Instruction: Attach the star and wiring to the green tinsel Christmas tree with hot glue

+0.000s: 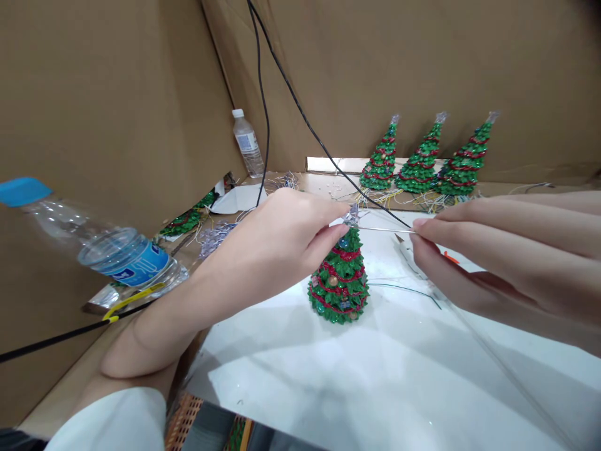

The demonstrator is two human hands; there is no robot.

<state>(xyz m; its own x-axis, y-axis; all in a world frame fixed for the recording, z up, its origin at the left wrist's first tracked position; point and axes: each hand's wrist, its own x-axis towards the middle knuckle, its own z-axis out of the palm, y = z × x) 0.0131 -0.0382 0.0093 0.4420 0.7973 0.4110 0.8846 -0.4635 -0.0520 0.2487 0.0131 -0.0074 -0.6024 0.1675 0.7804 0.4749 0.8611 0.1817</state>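
Observation:
A small green Christmas tree (340,285) with red garlands and tiny ornaments stands upright on the white work surface in front of me. The thumb and forefinger of my left hand (291,235) are closed at its tip, on the clear star topper (353,214), which they partly cover. From the right, my right hand (483,250) pinches a thin silvery rod or wire (387,230). That rod points left to the base of the star; whether it touches cannot be told. A thin green wire (417,290) lies on the surface behind the tree.
Several similar trees (422,163) stand along the back with loose wires below. A black cable (300,113) hangs down towards my right fingertips. Bottles stand behind (248,144) and at left, near a cut blue-labelled bottle (136,257). A craft knife (407,255) lies behind my right hand.

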